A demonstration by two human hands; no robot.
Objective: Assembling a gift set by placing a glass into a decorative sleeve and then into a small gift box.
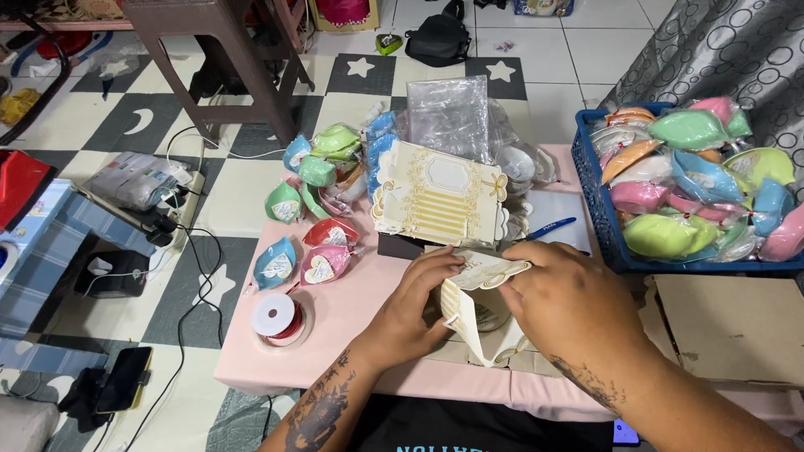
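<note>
Head view: small cream-and-gold paper box (473, 305) half folded above the near edge of the pink desk (352, 314), flap not yet tucked. Left hand (414, 310) curled around its side, right hand (569, 301) closed over the top flap. Stack of flat cream box blanks (440, 197) mid-desk. Wrapped coloured favours (314, 218) toward the left edge, more filling a blue basket (599, 226) at the right edge. Red ribbon spool (276, 318) near the left corner.

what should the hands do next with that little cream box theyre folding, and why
Probably press the top flap down to close the cream paper box. The left hand braces its side and the right hand covers the top, yet the scalloped flap still sticks up and the box looks only partly formed. A stack of flat box blanks lies just behind on the pink table.
</note>
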